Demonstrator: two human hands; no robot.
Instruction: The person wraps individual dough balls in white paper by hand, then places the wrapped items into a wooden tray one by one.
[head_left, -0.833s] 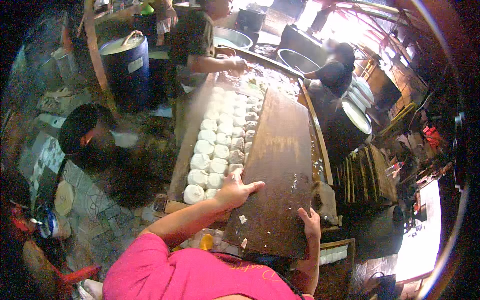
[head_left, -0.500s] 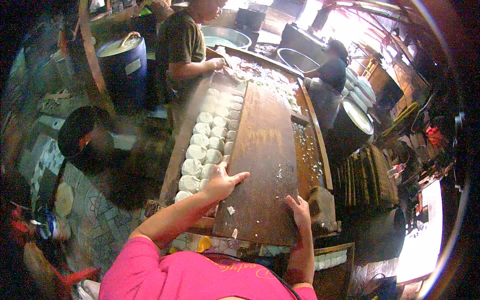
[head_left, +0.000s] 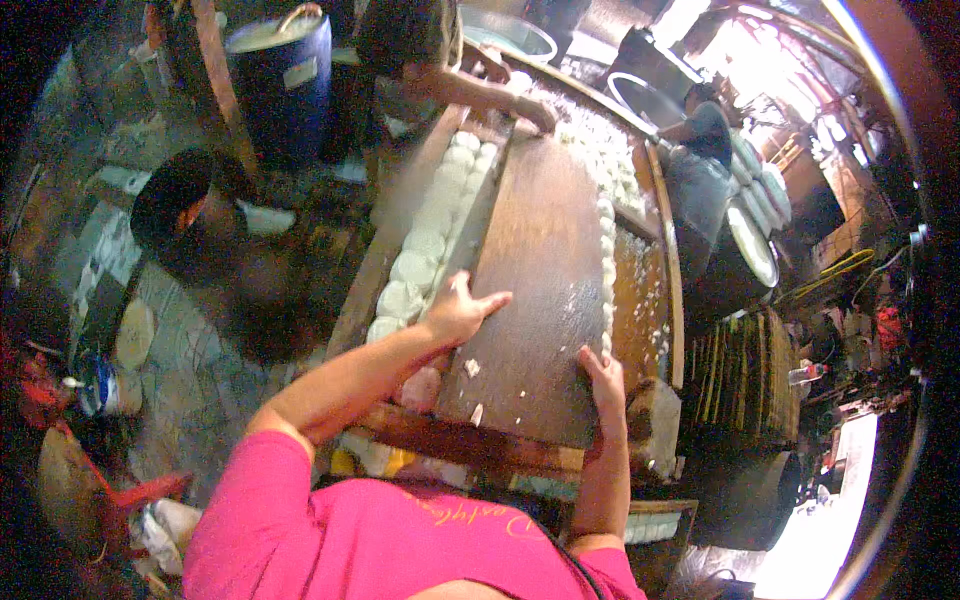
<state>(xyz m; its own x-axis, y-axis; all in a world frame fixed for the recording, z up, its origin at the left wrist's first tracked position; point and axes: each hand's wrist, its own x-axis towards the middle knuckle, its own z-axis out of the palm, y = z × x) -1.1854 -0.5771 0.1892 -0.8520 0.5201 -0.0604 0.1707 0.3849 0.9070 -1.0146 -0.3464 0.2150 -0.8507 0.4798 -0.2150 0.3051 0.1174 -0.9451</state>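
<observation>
A long brown wooden board [head_left: 545, 250] lies lengthwise over rows of round white lumps [head_left: 425, 240] on a wooden-framed table. My left hand [head_left: 462, 312] grips its left edge, thumb on top and the other fingers over the side, close beside the lumps. Opposite it, my right hand [head_left: 603, 380] holds the right edge near the closer end, thumb also on top. A line of white lumps [head_left: 608, 255] shows along the board's right side. Small white crumbs stick to the board. What lies beneath it is hidden.
A co-worker's hand [head_left: 535, 112] reaches to the board's far end. Crumbly white material [head_left: 600, 140] lies on the far table. Another person [head_left: 705, 130] stands at the far right, near metal basins. A blue barrel [head_left: 290, 90] is at the far left; stacked slatted panels [head_left: 745, 370] stand right.
The board has shifted left with both my hands on it, baring lumps along its right edge. The co-worker's arm has stretched over to the board's far end. My view has tilted.
</observation>
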